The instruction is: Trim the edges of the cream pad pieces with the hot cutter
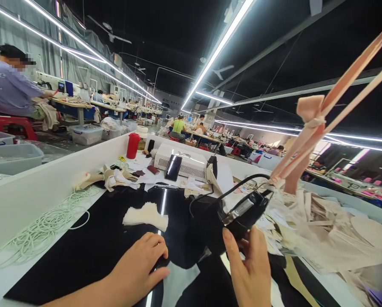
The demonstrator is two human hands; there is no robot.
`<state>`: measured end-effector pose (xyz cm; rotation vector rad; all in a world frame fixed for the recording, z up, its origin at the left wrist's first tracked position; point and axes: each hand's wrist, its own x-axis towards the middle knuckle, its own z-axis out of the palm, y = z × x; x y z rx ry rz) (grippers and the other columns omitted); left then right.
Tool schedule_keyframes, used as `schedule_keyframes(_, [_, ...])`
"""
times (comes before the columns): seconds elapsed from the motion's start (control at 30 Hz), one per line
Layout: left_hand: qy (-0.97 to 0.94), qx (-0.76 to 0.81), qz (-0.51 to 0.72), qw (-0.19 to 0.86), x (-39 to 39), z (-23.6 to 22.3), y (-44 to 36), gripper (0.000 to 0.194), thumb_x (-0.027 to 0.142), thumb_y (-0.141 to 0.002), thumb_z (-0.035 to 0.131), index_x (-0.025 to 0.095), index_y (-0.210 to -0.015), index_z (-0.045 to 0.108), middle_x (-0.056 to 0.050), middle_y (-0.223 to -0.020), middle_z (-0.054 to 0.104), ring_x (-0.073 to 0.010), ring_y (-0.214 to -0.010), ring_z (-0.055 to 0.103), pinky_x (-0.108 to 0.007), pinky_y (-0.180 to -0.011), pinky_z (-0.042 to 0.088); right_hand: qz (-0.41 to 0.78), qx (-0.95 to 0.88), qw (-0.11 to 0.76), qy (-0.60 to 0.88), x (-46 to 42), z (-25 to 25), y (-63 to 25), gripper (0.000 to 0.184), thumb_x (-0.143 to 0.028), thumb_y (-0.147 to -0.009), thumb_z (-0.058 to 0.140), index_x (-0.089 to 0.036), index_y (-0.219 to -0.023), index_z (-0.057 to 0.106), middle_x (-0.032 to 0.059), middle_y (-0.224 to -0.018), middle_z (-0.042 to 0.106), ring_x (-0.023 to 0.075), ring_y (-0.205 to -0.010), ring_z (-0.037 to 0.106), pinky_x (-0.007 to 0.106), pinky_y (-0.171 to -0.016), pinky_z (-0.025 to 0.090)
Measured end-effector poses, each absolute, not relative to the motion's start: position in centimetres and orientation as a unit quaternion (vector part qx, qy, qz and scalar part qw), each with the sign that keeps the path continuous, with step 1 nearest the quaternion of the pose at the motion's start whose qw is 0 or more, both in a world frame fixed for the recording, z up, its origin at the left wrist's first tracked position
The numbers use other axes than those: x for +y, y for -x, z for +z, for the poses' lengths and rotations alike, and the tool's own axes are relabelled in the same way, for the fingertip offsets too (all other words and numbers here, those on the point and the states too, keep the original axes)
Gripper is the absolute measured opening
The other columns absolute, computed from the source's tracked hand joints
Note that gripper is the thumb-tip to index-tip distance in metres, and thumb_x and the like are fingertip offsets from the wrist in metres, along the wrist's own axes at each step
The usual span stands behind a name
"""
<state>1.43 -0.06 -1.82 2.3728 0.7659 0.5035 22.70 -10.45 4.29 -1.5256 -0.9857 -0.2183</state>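
Black tool (pixel 242 213) in right hand's (pixel 250 273) grip (left hand (pixel 139 266) flat on black fabric (pixel 91 243)).

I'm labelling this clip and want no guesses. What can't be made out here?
Head view:
- Right hand: palm side hidden, so its grip on the black corded tool is unclear.
- Left hand: covers the black fabric beneath.
- Pink straps: cut off by the frame edge.
- Distant workers: too small.
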Motion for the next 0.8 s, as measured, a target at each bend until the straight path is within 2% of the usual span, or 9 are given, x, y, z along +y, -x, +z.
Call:
schedule_keyframes(0.07, [-0.89, 0.293, 0.191, 0.292, -0.2, -1.6, -2.0, 0.017, 0.011, -0.084, 0.071, 0.022, -0.092, 0.061, -0.004, -0.114, 0.065, -0.0278, -0.114, 0.06, -0.043, -0.098, 0.051, -0.13, -0.403, 0.631, 0.65, -10.7, 3.6, -22.8, 0.066, -0.06, -0.086, 0.074, -0.024, -0.139, 0.06, 0.0045, -0.107, 0.059, 0.0226, -0.083, 0.055, 0.038, -0.076, 0.042])
schedule_keyframes(0.1, [-0.89, 0.293, 0.193, 0.291, -0.2, -1.6, -2.2, 0.017, 0.009, -0.083, 0.069, 0.022, -0.09, 0.06, -0.003, -0.114, 0.064, -0.0272, -0.113, 0.06, -0.042, -0.097, 0.051, -0.161, -0.399, 0.644, 0.633, -10.9, 3.1, -22.8, 0.07, -0.056, -0.085, 0.077, -0.024, -0.144, 0.057, 0.0051, -0.109, 0.06, 0.0219, -0.082, 0.055, 0.039, -0.081, 0.042])
schedule_keyframes(0.17, [-0.89, 0.288, 0.195, 0.294, -0.4, -1.7, -2.5, 0.018, 0.005, -0.084, 0.066, 0.021, -0.087, 0.058, -0.003, -0.115, 0.064, -0.0258, -0.112, 0.06, -0.04, -0.096, 0.051, -0.222, -0.429, 0.646, 0.591, -11.4, 2.1, -22.9, 0.058, -0.045, -0.086, 0.08, -0.023, -0.137, 0.062, 0.0039, -0.102, 0.063, 0.0198, -0.077, 0.056, 0.039, -0.083, 0.045])
schedule_keyframes(0.27, [-0.891, 0.279, 0.199, 0.298, -0.6, -2.1, -2.6, 0.019, 0.004, -0.087, 0.063, 0.021, -0.085, 0.055, -0.003, -0.115, 0.064, -0.0252, -0.114, 0.059, -0.039, -0.098, 0.049, -0.227, -0.607, 0.531, 0.547, -11.7, 0.3, -22.9, 0.024, -0.026, -0.097, 0.068, -0.026, -0.121, 0.067, 0.003, -0.093, 0.072, 0.0197, -0.077, 0.067, 0.033, -0.074, 0.054])
schedule_keyframes(0.37, [-0.893, 0.268, 0.201, 0.3, -0.5, -2.5, -2.4, 0.016, 0.007, -0.091, 0.059, 0.021, -0.086, 0.054, -0.003, -0.112, 0.065, -0.0249, -0.111, 0.058, -0.038, -0.098, 0.047, -0.168, -0.746, 0.395, 0.509, -10.9, -1.5, -22.5, 0.03, -0.019, -0.1, 0.06, -0.029, -0.127, 0.066, 0.0034, -0.107, 0.08, 0.0209, -0.09, 0.077, 0.03, -0.078, 0.062])
schedule_keyframes(0.5, [-0.888, 0.269, 0.196, 0.317, -0.1, -2.5, -1.6, 0.013, 0.017, -0.101, 0.047, 0.022, -0.093, 0.057, -0.002, -0.101, 0.064, -0.0228, -0.096, 0.06, -0.034, -0.085, 0.047, -0.11, -0.762, 0.364, 0.525, -9.5, -3.4, -21.6, 0.041, -0.019, -0.098, 0.063, -0.028, -0.138, 0.059, 0.0058, -0.121, 0.078, 0.0251, -0.106, 0.076, 0.033, -0.091, 0.062])
schedule_keyframes(0.57, [-0.875, 0.286, 0.188, 0.343, 0.0, -2.2, -1.0, 0.016, 0.022, -0.103, 0.044, 0.022, -0.092, 0.056, -0.001, -0.095, 0.062, -0.0209, -0.087, 0.058, -0.032, -0.078, 0.044, -0.067, -0.756, 0.367, 0.538, -9.3, -3.6, -21.3, 0.037, -0.019, -0.098, 0.063, -0.029, -0.134, 0.058, 0.0027, -0.114, 0.078, 0.022, -0.101, 0.076, 0.031, -0.09, 0.061])
schedule_keyframes(0.67, [-0.84, 0.306, 0.183, 0.41, 0.3, -1.3, -0.2, 0.015, 0.026, -0.102, 0.045, 0.023, -0.089, 0.053, 0.004, -0.082, 0.058, -0.0176, -0.075, 0.052, -0.029, -0.069, 0.037, 0.007, -0.733, 0.377, 0.565, -9.2, -3.0, -20.8, 0.02, -0.019, -0.099, 0.061, -0.029, -0.117, 0.06, -0.0034, -0.094, 0.075, 0.0147, -0.084, 0.074, 0.021, -0.078, 0.059])
schedule_keyframes(0.8, [-0.759, 0.299, 0.232, 0.53, 1.1, -0.9, 0.4, 0.017, 0.033, -0.095, 0.055, 0.022, -0.082, 0.052, 0.008, -0.068, 0.047, -0.0147, -0.066, 0.042, -0.028, -0.062, 0.03, 0.096, -0.706, 0.393, 0.581, -8.7, -1.8, -20.0, 0.009, -0.019, -0.099, 0.057, -0.026, -0.095, 0.059, -0.0052, -0.081, 0.067, 0.0115, -0.071, 0.066, 0.016, -0.066, 0.053])
